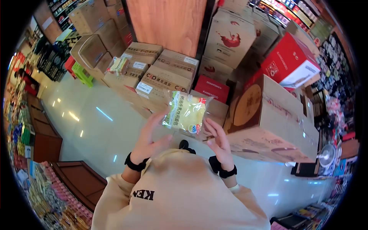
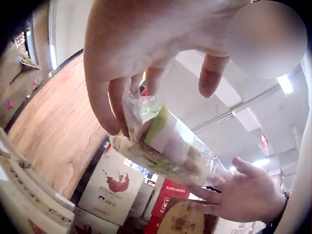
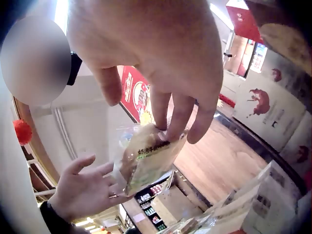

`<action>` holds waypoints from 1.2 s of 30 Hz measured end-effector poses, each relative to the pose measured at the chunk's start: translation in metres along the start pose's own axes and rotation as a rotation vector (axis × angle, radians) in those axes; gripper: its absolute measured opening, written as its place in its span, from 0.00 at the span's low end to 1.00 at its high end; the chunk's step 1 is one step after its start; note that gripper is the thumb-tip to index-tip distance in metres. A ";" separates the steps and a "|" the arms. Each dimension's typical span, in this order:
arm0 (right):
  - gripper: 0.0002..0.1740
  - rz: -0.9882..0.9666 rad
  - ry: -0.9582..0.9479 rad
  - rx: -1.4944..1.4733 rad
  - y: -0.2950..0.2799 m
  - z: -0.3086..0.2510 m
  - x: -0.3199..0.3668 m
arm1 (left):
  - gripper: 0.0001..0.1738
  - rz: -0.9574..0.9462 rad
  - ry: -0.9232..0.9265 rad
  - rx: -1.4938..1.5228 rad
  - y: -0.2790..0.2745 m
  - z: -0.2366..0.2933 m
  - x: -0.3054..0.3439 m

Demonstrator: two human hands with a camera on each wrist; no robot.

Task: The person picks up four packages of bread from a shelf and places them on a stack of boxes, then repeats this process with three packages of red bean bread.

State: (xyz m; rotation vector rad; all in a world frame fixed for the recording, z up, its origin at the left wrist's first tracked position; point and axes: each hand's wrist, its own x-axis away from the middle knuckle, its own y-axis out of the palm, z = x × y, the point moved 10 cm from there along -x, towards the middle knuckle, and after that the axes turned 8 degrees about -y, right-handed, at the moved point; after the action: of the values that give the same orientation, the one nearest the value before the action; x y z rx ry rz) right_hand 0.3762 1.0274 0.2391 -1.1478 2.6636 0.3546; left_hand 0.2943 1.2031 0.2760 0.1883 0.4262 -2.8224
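A clear plastic packet of sliced bread [image 1: 186,111] with a green-and-white label and dark lettering is held up in front of the chest, between both hands. The left hand [image 1: 147,141] supports its left edge on extended fingers, its thumb standing off the wrapper. At the opposite edge, the fingers of the right hand [image 1: 220,145] touch the packet, and that thumb is apart from it too. In the left wrist view the bread packet [image 2: 170,146] is tilted, with its crinkled end against the left fingers. Lettering shows on the packet [image 3: 151,153] in the right wrist view.
Ahead stand stacked cartons [image 1: 165,78], with another bread packet [image 1: 117,65] lying on the left ones. A large carton [image 1: 280,119] stands close at the right, below a red-and-white box [image 1: 287,61]. At the left are a green stool [image 1: 81,73] and wooden display counters [image 1: 78,178].
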 end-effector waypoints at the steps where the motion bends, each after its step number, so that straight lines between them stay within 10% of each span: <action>1: 0.34 -0.035 0.002 -0.030 0.001 0.002 -0.009 | 0.36 0.031 -0.036 0.053 -0.004 -0.002 -0.006; 17: 0.29 -0.328 0.101 0.120 0.009 0.051 -0.083 | 0.21 0.166 -0.137 -0.175 -0.038 -0.045 -0.048; 36: 0.30 -0.136 0.164 0.145 0.118 0.150 -0.226 | 0.22 -0.063 -0.038 -0.569 -0.187 -0.150 -0.155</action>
State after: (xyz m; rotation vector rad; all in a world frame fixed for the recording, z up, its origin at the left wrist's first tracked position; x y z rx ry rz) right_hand 0.4572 1.3053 0.1792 -1.3548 2.6757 0.0442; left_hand 0.3999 1.4598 0.2099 0.0005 1.2092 -2.6262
